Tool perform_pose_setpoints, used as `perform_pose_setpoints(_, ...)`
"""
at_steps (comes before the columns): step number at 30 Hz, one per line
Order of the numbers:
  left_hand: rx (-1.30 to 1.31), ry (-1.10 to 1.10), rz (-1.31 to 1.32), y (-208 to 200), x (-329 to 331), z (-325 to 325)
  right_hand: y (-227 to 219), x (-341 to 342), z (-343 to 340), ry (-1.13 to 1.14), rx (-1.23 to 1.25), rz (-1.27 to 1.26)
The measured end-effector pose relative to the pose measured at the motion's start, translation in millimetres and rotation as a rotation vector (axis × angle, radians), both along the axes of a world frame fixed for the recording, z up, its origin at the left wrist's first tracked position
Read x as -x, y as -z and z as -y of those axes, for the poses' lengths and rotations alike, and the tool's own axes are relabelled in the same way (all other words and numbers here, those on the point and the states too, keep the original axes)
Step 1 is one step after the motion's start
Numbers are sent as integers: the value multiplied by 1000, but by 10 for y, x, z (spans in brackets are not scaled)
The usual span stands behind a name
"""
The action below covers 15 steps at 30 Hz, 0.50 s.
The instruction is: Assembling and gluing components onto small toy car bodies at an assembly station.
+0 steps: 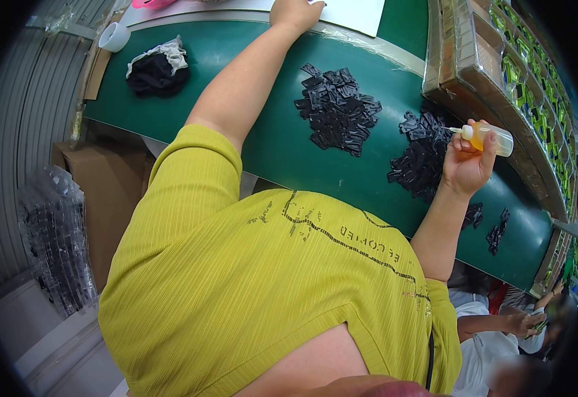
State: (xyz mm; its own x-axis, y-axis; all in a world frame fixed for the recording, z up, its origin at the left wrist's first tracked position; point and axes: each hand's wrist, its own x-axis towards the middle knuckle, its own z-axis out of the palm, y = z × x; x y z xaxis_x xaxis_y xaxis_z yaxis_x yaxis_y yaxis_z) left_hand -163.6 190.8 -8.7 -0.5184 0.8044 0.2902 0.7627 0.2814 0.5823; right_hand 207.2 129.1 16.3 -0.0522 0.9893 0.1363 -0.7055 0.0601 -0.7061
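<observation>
My right hand [466, 171] is closed around a small translucent squeeze bottle [499, 142] with amber liquid in it. The bottle lies tilted, its thin tip pointing left over a heap of black flat plastic pieces [418, 162]. Stretched far forward, my left hand [294, 16] is over a white sheet [355, 16] at the top edge. Its fingers look curled, and a dark speck shows by the fingertips; what they hold is too small and cut off to name. Between my arms, another pile of black pieces [338, 109] lies on the green table [269, 149].
A white-and-black cloth bundle [158, 71] and a white round cup [113, 38] are at the left. Along the right runs a taped rack [468, 63] with green-edged parts. Smaller black clusters [497, 231] lie near right. Another person's hand [522, 324] shows lower right.
</observation>
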Motion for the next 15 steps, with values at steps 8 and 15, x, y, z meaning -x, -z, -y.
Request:
perform_pose_setpoints(8,152,540,296,-199,-481,742,9,-31,6,16,-10,-8)
perform_pose_setpoints(15,96,732,-133,-122,-640,1039,-1,-8,4,18,-5,-7)
